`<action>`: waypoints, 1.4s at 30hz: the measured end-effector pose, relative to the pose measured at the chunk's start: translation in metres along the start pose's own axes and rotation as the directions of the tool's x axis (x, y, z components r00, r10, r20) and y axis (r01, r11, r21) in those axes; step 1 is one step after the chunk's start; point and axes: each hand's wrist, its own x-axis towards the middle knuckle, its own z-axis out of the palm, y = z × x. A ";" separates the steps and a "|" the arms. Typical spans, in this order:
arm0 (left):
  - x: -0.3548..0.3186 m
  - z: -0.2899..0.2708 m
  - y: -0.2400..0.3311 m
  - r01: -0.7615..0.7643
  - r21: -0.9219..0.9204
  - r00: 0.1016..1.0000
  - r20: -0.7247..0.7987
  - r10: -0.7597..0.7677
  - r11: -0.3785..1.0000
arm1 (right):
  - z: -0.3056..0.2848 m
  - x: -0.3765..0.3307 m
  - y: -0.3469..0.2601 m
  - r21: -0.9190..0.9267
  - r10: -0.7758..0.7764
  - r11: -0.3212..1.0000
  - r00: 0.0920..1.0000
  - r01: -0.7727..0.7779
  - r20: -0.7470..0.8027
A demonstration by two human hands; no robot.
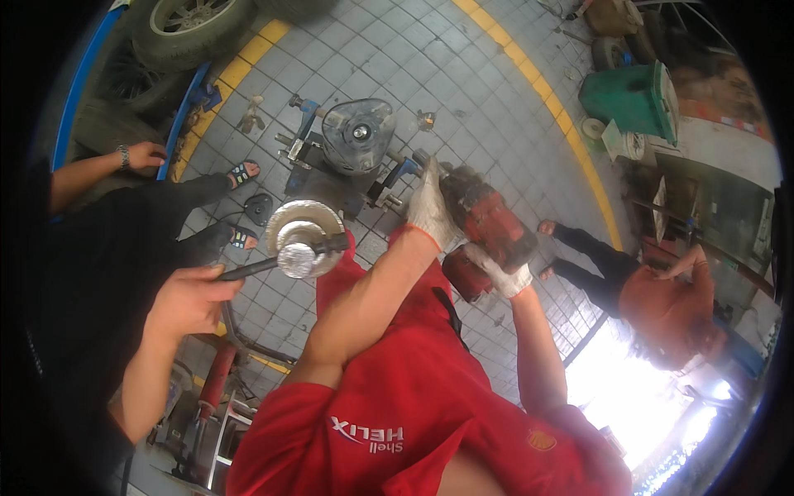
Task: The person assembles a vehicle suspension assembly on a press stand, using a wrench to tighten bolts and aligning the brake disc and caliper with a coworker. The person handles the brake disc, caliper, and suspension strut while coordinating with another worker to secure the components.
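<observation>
Grey tiled floor (496, 83), crossed by two yellow painted lines (542, 78), fills much of the frame. At the upper left, wheels with dark tyres (186, 50) sit behind a blue metal frame (83, 83). Below them, one person in black (107, 273) holds one hammer (248, 270) by its dark handle; its round, bright, scuffed face overlaps one silvery stepped disc (281, 223).

Right of these, upper centre, stands one metal assembly (331, 182), topped by one grey, worn, rounded three-sided plate (346, 157) with one central nut. Two blue clamps (310, 109) flank it. One small ring-like piece (425, 120) lies beyond.

At centre, the left hand (430, 211), in a whitish glove, curls at the nose of the one red power wrench (488, 219), beside a clamp's rod end; I cannot tell which it grips. The wrench, right of centre, is red and black, grimy, with a red block at its base. The right hand (504, 273), gloved alike, is wrapped around its handle.

Farther right are one green bin (624, 99) and one person in orange (662, 302).
</observation>
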 end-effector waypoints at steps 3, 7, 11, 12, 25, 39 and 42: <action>-0.008 0.005 -0.015 -0.012 0.036 0.999 -0.044 0.014 0.999 | -0.011 -0.004 -0.002 -0.220 -0.026 0.975 0.997 0.041 0.072; 0.009 0.011 -0.080 -0.225 0.206 0.970 -0.046 0.239 0.952 | -0.067 -0.003 0.029 -0.548 -0.235 0.764 0.938 0.341 0.255; 0.055 0.017 -0.130 -0.302 0.336 0.951 0.038 0.308 0.892 | -0.126 -0.001 0.074 -0.448 -0.316 0.800 0.915 0.399 0.252; 0.062 0.020 -0.143 -0.305 0.361 0.952 0.079 0.297 0.881 | -0.148 -0.012 0.080 -0.207 -0.076 0.970 0.969 0.127 0.236; 0.173 0.056 -0.246 -0.334 0.922 0.902 0.252 0.351 0.197 | -0.288 0.047 0.000 -0.095 0.179 0.980 0.984 -0.177 0.011; 0.296 0.188 -0.098 -0.530 0.814 0.803 0.392 0.449 0.237 | -0.292 0.330 -0.026 -0.335 0.084 0.941 0.990 -0.042 0.112; 0.307 0.211 -0.063 -0.196 0.979 0.796 0.193 0.574 -0.058 | -0.295 0.397 -0.025 -0.340 0.031 0.940 0.986 0.027 0.163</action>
